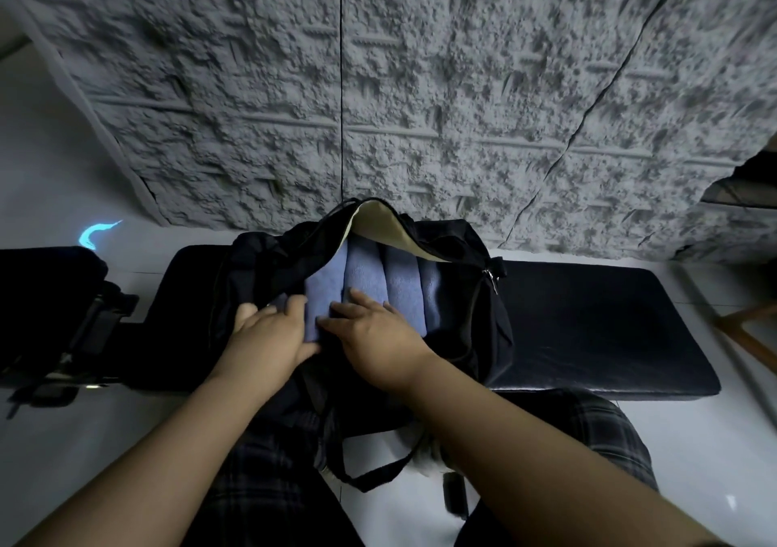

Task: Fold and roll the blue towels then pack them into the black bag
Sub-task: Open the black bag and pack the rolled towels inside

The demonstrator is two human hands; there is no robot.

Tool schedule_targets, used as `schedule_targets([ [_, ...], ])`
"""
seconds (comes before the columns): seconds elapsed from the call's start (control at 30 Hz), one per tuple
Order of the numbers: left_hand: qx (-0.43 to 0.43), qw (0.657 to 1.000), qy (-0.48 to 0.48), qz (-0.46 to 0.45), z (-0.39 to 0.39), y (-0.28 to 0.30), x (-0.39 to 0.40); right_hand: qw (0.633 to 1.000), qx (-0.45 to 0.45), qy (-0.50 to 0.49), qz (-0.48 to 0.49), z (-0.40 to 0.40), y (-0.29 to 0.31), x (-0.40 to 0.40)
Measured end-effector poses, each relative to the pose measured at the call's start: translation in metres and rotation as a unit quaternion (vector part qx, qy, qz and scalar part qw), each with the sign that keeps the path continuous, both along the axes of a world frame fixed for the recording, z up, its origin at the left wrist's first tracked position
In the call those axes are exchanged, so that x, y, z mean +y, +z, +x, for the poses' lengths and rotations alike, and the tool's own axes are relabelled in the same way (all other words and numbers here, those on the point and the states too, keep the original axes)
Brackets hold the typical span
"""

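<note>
On the black padded bench (588,327), near its left end, the black bag (269,269) lies open with several rolled blue towels (366,277) packed side by side inside, under its cream lining flap. No loose towel shows, so packing looks nearly finished; settling the rolls and closing the bag seem left. Both forearms reach forward. The left hand (269,332) lies with fingers spread on the leftmost roll at the bag's near edge, grasping nothing. The right hand (374,327) presses flat on the middle rolls, fingers straight.
</note>
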State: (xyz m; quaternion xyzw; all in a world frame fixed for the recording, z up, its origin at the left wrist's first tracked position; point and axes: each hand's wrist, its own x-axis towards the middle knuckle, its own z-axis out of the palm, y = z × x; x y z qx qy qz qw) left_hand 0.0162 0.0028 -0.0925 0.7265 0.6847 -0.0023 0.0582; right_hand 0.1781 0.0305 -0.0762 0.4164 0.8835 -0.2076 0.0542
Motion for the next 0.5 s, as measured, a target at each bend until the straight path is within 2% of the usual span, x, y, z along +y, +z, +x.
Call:
schedule_targets([
  [0.07, -0.018, 0.995, -0.027, 0.092, -0.015, 0.002, -0.006, 1.0, -0.004, 0.008, -0.008, 0.0, -0.002, 0.004],
  [0.13, -0.005, 0.986, -0.055, 0.157, -0.032, 0.009, -0.011, 0.999, 0.027, 0.017, -0.003, 0.0, -0.005, 0.007],
  [0.27, 0.02, 0.988, -0.031, 0.152, -0.043, 0.029, -0.016, 0.996, 0.091, 0.016, 0.001, 0.002, 0.003, 0.015],
  [0.33, 0.025, 0.989, 0.027, 0.146, -0.039, 0.036, -0.016, 0.992, 0.116, -0.009, 0.037, 0.007, 0.007, 0.016],
  [0.4, 0.015, 0.99, 0.1, 0.095, -0.033, 0.042, -0.014, 0.989, 0.096, -0.041, 0.108, 0.014, 0.01, 0.011],
  [0.5, 0.014, 0.982, 0.137, 0.129, -0.026, 0.045, -0.01, 0.982, 0.056, -0.083, 0.16, 0.024, 0.02, 0.003],
])
